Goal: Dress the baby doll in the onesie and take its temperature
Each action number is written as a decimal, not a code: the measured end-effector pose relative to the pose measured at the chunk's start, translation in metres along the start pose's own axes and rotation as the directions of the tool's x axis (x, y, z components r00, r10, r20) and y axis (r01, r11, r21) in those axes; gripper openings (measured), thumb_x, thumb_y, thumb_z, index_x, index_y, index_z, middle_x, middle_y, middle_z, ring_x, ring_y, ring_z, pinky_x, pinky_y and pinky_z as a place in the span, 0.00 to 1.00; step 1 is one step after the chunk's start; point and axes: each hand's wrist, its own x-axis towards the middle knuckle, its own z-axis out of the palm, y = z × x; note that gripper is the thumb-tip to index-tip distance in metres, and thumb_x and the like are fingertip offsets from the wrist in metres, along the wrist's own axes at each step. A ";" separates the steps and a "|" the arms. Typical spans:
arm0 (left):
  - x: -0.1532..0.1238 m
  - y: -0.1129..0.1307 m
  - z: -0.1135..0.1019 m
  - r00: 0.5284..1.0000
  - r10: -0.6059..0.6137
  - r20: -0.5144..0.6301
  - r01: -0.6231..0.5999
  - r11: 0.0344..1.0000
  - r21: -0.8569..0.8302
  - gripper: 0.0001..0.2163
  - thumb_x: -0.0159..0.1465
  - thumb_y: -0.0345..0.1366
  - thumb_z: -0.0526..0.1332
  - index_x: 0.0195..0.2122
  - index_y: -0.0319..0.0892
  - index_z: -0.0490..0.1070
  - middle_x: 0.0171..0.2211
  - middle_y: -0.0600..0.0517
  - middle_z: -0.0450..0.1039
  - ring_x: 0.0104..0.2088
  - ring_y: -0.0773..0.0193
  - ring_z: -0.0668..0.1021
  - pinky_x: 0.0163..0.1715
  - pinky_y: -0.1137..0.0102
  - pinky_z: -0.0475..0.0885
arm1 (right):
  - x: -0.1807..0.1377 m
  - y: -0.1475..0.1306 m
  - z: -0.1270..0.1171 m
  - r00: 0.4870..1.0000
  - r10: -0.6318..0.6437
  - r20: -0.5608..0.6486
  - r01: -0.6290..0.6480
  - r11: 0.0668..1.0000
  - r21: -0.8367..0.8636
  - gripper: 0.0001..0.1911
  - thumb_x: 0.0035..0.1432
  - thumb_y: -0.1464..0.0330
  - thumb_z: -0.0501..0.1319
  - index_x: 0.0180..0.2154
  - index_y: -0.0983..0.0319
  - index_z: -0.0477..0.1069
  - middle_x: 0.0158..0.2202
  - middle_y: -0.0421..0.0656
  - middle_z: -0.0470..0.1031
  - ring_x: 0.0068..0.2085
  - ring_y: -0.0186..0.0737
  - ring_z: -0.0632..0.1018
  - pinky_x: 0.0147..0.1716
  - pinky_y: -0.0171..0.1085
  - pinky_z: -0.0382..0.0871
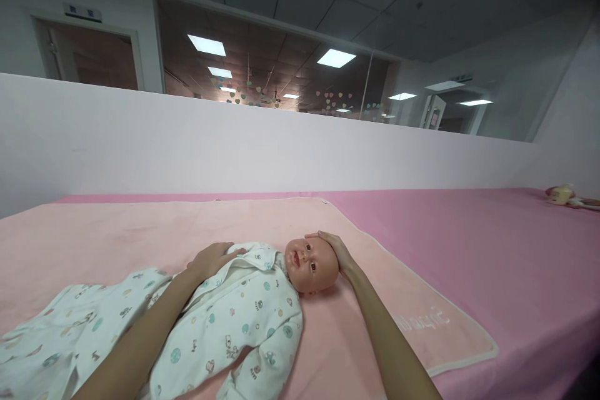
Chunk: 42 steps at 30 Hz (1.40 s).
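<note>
White cotton w/ small coloured prints makes up the baby suit [237, 315], which has a doll [312, 269] inside it, bare head poking out at the collar. Doll lies on its back on a peach blanket [140, 231], crown to the right, body running toward lower left; bald, tan-pink & smooth, dark eyes open, red mouth parted, face turned to cam. Suit prints = teal dots, tiny animals etc; collar a bit rumpled, near sleeve bent. More of the same cloth at lower left, but L forearm crosses in front, so can't tell if it's all 1 piece. L hand [213, 260] lies loosely spread on the doll's chest, fingers toward the collar; R hand [335, 251] is cupped round the crown, not clenched. Writing: pale letters [424, 320] nr the blanket corner, upside down & too faint to read; door sign [82, 12] at upper left, blurred. Blanket has a whitish edge & sits on a pink sheet [450, 244], w/ a small toy [562, 195] at far R, details unclear. Behind: white low wall [281, 150], then window [262, 69] w/ heart-shaped bits
</note>
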 end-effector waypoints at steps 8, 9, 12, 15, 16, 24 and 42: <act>0.001 -0.002 0.001 1.000 -0.003 -0.013 0.003 1.000 0.007 0.23 0.54 0.56 0.46 0.34 0.45 0.70 0.37 0.49 0.74 0.38 0.54 0.73 0.36 0.67 0.64 | 0.001 0.002 0.000 0.999 -0.038 -0.036 0.038 0.999 0.014 0.15 0.48 0.60 0.58 0.31 0.65 0.74 0.36 0.45 0.75 0.41 0.42 0.73 0.45 0.39 0.62; 0.001 -0.003 0.002 1.000 -0.002 -0.014 0.002 1.000 0.008 0.23 0.54 0.56 0.46 0.34 0.44 0.70 0.37 0.49 0.74 0.37 0.54 0.74 0.36 0.67 0.64 | 0.001 0.001 0.001 0.999 -0.034 -0.024 0.035 0.999 0.010 0.15 0.48 0.60 0.57 0.30 0.65 0.74 0.35 0.45 0.75 0.40 0.42 0.73 0.44 0.39 0.63; 0.001 -0.003 0.002 1.000 0.001 -0.012 -0.001 1.000 0.009 0.23 0.54 0.56 0.46 0.32 0.44 0.70 0.36 0.48 0.74 0.37 0.54 0.74 0.37 0.66 0.65 | 0.001 0.002 0.001 0.998 -0.044 -0.045 0.044 0.999 0.002 0.15 0.47 0.60 0.58 0.28 0.65 0.73 0.33 0.44 0.75 0.37 0.41 0.74 0.41 0.38 0.64; 0.002 0.000 0.001 1.000 0.004 -0.021 -0.004 1.000 -0.011 0.23 0.54 0.56 0.46 0.32 0.43 0.71 0.35 0.48 0.74 0.37 0.54 0.74 0.38 0.65 0.65 | 0.005 0.007 0.000 0.960 -0.139 -0.245 0.138 0.990 -0.020 0.12 0.43 0.62 0.60 0.26 0.65 0.72 0.31 0.44 0.75 0.36 0.40 0.74 0.39 0.37 0.65; 0.002 0.003 -0.001 0.999 0.014 -0.038 -0.015 0.999 -0.028 0.23 0.54 0.56 0.47 0.34 0.42 0.71 0.36 0.48 0.73 0.38 0.54 0.73 0.39 0.65 0.65 | 0.007 0.009 0.000 0.922 -0.175 -0.344 0.175 0.984 -0.033 0.11 0.42 0.63 0.60 0.26 0.65 0.72 0.29 0.44 0.75 0.34 0.39 0.74 0.38 0.37 0.65; -0.011 0.072 -0.033 0.970 0.235 -0.064 -0.244 0.929 -0.277 0.20 0.56 0.51 0.52 0.43 0.45 0.69 0.48 0.51 0.68 0.48 0.60 0.69 0.48 0.68 0.62 | -0.008 0.009 0.028 0.610 -0.645 -0.460 0.303 0.726 -0.617 0.08 0.51 0.68 0.53 0.30 0.63 0.69 0.31 0.43 0.73 0.35 0.38 0.72 0.35 0.37 0.65; -0.015 0.093 -0.026 0.908 0.383 -0.169 -0.330 0.904 0.272 0.12 0.50 0.24 0.47 0.24 0.41 0.67 0.28 0.53 0.71 0.26 0.68 0.70 0.25 0.74 0.60 | -0.037 0.012 0.098 0.511 -0.778 0.366 0.656 0.077 -0.751 0.10 0.49 0.78 0.51 0.31 0.63 0.68 0.28 0.42 0.71 0.32 0.37 0.68 0.34 0.38 0.61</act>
